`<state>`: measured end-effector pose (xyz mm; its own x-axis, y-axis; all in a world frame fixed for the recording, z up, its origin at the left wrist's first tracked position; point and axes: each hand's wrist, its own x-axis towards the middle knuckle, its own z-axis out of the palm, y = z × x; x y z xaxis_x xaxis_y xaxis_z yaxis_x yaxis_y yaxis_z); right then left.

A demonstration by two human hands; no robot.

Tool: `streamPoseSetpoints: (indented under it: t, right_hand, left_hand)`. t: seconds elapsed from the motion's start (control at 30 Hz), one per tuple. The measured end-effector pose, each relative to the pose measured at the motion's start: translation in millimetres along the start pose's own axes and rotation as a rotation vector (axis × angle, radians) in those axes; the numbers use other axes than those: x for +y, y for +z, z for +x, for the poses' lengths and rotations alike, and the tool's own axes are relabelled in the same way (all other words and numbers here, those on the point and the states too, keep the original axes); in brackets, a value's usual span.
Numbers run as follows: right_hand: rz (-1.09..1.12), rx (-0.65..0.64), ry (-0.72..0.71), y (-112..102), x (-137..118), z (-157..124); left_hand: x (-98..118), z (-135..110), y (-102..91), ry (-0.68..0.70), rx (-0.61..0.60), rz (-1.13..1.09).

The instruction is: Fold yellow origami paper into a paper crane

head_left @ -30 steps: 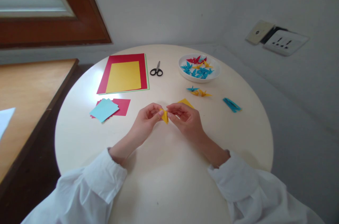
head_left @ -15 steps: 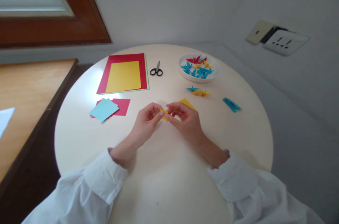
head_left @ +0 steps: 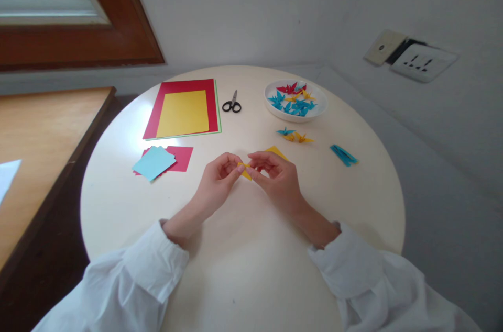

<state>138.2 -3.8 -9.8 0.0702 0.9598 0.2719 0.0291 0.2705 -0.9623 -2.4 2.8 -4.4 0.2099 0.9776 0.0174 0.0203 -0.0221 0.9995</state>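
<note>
Over the middle of a round cream table, my left hand and my right hand meet fingertip to fingertip. Both pinch a small folded yellow paper piece, each gripping one end; most of it is hidden between the fingers. A yellow paper square lies flat just behind my right hand. Both wrists rest near the tabletop, in white sleeves.
A white dish holding several folded paper cranes stands at the back right, with three loose cranes in front and a folded blue piece to the right. Black scissors, large red and yellow sheets, and small blue and red squares lie to the left.
The yellow piece has turned and flattened between the fingertips, showing less of itself than a second ago. Both hands stay in the same place.
</note>
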Motion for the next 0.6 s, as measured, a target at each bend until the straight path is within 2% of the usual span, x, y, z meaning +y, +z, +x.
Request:
streamPoseSetpoints:
  t: [0.33, 0.6]
  right_hand:
    - [-0.065, 0.001, 0.015, -3.7, -3.2, 1.3]
    - [0.030, -0.019, 0.049, -3.7, 3.0, 3.8]
  left_hand:
    - [3.7, -0.8, 1.2, -0.003, 0.008, 0.018]
    - [0.7, 1.3, -0.2, 0.026, 0.073, 0.011]
